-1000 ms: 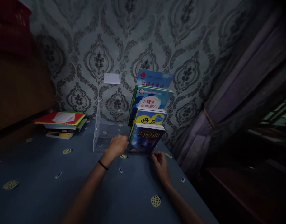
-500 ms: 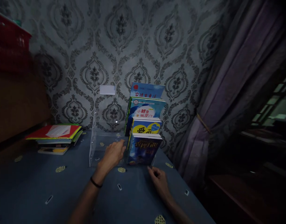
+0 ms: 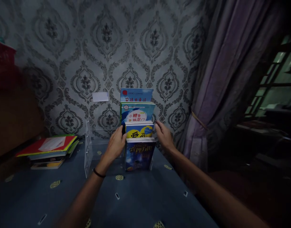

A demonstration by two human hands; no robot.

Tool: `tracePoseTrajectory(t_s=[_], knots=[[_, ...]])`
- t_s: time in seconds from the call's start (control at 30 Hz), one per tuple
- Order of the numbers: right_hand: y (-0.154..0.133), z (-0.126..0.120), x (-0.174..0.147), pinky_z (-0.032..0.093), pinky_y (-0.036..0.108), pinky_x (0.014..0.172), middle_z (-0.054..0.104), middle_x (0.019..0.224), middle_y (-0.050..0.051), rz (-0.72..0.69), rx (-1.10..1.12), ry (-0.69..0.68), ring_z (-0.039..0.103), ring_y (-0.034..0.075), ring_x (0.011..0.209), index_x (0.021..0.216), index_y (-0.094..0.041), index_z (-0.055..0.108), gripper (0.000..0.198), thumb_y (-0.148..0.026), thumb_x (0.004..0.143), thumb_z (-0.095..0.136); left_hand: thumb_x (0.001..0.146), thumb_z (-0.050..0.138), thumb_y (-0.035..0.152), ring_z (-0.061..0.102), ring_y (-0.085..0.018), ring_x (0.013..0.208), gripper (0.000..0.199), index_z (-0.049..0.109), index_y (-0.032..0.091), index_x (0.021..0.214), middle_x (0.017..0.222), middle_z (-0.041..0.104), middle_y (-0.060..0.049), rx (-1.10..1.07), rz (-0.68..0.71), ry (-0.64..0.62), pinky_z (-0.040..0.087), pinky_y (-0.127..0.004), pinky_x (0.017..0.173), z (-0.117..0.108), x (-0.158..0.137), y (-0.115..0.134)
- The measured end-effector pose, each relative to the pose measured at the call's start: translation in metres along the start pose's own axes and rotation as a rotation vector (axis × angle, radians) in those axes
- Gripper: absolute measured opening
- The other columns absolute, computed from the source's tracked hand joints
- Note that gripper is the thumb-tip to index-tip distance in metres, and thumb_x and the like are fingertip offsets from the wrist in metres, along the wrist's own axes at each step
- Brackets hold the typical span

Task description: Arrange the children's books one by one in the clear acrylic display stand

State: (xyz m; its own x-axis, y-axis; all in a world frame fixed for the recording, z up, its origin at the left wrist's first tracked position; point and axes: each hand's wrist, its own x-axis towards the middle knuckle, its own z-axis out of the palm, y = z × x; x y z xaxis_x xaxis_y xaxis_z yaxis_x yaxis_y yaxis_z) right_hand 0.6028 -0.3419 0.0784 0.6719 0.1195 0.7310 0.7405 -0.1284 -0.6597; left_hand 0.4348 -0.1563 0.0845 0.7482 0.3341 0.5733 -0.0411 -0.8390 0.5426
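Books stand in stepped rows in a clear acrylic rack [image 3: 87, 152], each row's cover facing me. My left hand [image 3: 117, 142] is at the left edge of a yellow-and-blue book [image 3: 138, 131], its fingers curled around the side. On the opposite edge my right hand [image 3: 164, 136] has its thumb and fingertips against the same book. A dark blue book [image 3: 139, 155] with gold lettering stands in front. Behind rise a teal book [image 3: 145, 110] and a light blue book [image 3: 137, 93]. Some fingertips are hidden behind the books.
A stack of books with a red cover on top [image 3: 52, 144] lies at the left on the blue patterned tablecloth [image 3: 136, 205]. A white paper label [image 3: 100, 96] shows above the rack. Patterned wallpaper is behind; a tied purple curtain [image 3: 199, 142] hangs at the right.
My right hand has risen from the front of the rack to the right side of the yellow-and-blue book. My left hand has moved up to its left side. The view has swung slightly right.
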Motion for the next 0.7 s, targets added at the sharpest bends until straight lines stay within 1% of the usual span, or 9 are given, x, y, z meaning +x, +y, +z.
tracePoseTrajectory(t_s=[0.07,0.17,0.27,0.37,0.47,0.57,0.7], knots=[[0.007,0.006,0.004,0.044,0.052,0.107,0.068,0.130,0.013,0.020,0.033,-0.020,0.059,0.033,0.124,0.120,-0.020,0.070,0.058,-0.063,0.085,0.052,0.096,0.044,0.021,0.052,-0.025,0.136,0.049,0.044,0.010,0.144,0.147,0.054,-0.019,0.016,0.010,-0.018,0.041,-0.040,0.115,0.003,0.002,0.000],[0.011,0.015,0.002,0.043,0.053,0.108,0.069,0.129,0.011,0.044,0.103,-0.045,0.058,0.032,0.125,0.121,-0.022,0.070,0.058,-0.064,0.087,0.052,0.096,0.045,0.022,0.053,-0.026,0.134,0.048,0.044,0.016,0.145,0.145,0.056,-0.015,0.035,0.043,-0.040,0.043,-0.042,0.112,0.006,0.003,0.000],[0.006,0.021,-0.003,0.048,0.051,0.104,0.071,0.126,0.010,0.027,0.172,-0.065,0.062,0.031,0.120,0.122,-0.021,0.070,0.057,-0.063,0.090,0.048,0.096,0.046,0.023,0.052,-0.027,0.134,0.049,0.044,0.018,0.145,0.144,0.057,-0.014,0.052,0.058,-0.057,0.044,-0.042,0.110,0.008,0.004,-0.001],[-0.001,0.024,-0.007,0.051,0.048,0.100,0.073,0.121,0.009,-0.002,0.183,-0.071,0.065,0.031,0.115,0.122,-0.021,0.070,0.056,-0.062,0.093,0.044,0.097,0.044,0.023,0.052,-0.027,0.134,0.049,0.044,0.020,0.145,0.143,0.058,-0.014,0.041,0.058,-0.055,0.043,-0.042,0.110,0.009,0.005,0.000],[-0.003,0.024,-0.008,0.050,0.048,0.101,0.074,0.119,0.009,0.000,0.171,-0.078,0.063,0.031,0.117,0.126,-0.022,0.068,0.058,-0.062,0.093,0.044,0.095,0.044,0.021,0.053,-0.028,0.132,0.048,0.046,0.019,0.144,0.140,0.059,-0.014,0.005,0.061,-0.043,0.043,-0.043,0.109,0.011,0.006,0.001],[-0.002,0.023,-0.007,0.049,0.049,0.103,0.072,0.123,0.009,0.008,0.192,-0.088,0.061,0.032,0.120,0.127,-0.022,0.068,0.057,-0.061,0.093,0.044,0.093,0.046,0.021,0.054,-0.030,0.131,0.048,0.047,0.016,0.141,0.138,0.060,-0.017,-0.029,0.068,-0.018,0.043,-0.045,0.109,0.013,0.007,0.001],[-0.001,0.022,-0.007,0.048,0.052,0.104,0.068,0.130,0.012,0.032,0.216,-0.104,0.062,0.033,0.120,0.128,-0.019,0.067,0.059,-0.060,0.091,0.047,0.092,0.045,0.018,0.055,-0.030,0.129,0.049,0.048,0.012,0.140,0.136,0.060,-0.020,-0.039,0.063,0.001,0.042,-0.045,0.109,0.014,0.005,0.001]])
